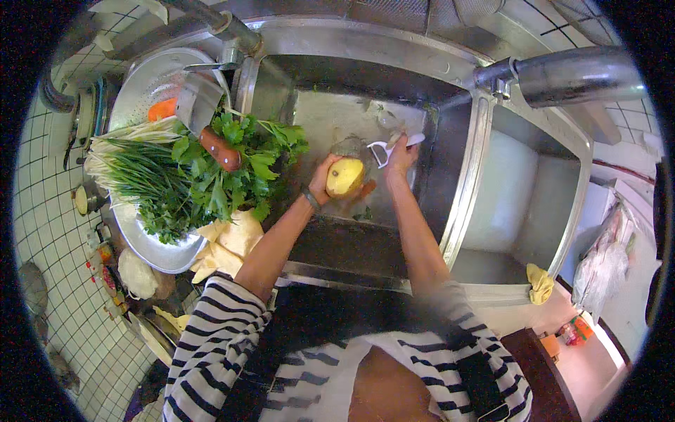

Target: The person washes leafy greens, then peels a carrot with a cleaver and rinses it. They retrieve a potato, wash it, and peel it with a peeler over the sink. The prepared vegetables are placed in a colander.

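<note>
Over the left basin of a steel sink [459, 211], my left hand [320, 178] holds a potato [345, 177] whose visible side is yellow and mostly peeled, with a dark spot. To its right, my right hand [402, 157] grips a white Y-shaped peeler [377, 153], its head pointing left towards the potato and apart from it. Below the hands, the basin floor [316, 116] bears peelings and scraps. A cleaver [199, 103] with a brown wooden handle rests on celery leaves [258, 153] and green onions [147, 163], piled on a metal colander [142, 95] at the left.
An orange carrot piece [162, 109] lies in the colander beside the cleaver blade. Yellowish cloth [237, 235] sits by the left basin's near corner. Faucets [230, 57] stand at the back. The right basin [506, 195] has a yellow cloth [540, 285] on its near rim.
</note>
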`<state>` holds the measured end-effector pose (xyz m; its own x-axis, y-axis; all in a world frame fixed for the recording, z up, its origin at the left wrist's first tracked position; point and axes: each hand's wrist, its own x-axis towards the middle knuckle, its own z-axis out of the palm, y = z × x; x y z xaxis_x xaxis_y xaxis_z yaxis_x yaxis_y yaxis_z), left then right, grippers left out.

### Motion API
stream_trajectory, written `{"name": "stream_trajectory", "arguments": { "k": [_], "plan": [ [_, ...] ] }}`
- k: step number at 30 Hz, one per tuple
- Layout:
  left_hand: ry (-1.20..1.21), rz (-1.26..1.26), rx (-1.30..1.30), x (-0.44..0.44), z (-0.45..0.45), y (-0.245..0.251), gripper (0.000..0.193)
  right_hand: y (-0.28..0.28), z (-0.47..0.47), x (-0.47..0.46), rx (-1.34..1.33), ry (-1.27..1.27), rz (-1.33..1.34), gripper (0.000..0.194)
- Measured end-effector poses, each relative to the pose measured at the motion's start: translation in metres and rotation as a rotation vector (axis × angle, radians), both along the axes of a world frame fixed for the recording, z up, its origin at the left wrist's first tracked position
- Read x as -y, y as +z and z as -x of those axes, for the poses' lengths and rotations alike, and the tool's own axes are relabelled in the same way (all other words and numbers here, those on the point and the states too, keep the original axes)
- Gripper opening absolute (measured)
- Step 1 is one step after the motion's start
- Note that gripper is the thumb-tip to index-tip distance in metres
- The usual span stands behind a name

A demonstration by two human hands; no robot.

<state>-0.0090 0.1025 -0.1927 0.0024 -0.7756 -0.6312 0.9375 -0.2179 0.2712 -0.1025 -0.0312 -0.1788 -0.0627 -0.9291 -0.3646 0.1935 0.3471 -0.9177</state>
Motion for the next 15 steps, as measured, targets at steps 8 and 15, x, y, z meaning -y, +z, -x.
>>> {"name": "stream_trajectory", "arguments": {
  "k": [8, 15],
  "plan": [
    [0.029, -0.023, 0.107, 0.001, -0.005, 0.004, 0.051, -0.048, 0.026, 0.031, -0.591, 0.111, 0.270, 0.035],
    [-0.137, -0.336, 0.254, 0.015, -0.006, -0.018, 0.054, -0.034, 0.022, 0.009, -0.219, 0.398, -0.380, 0.034]
  ]
}}
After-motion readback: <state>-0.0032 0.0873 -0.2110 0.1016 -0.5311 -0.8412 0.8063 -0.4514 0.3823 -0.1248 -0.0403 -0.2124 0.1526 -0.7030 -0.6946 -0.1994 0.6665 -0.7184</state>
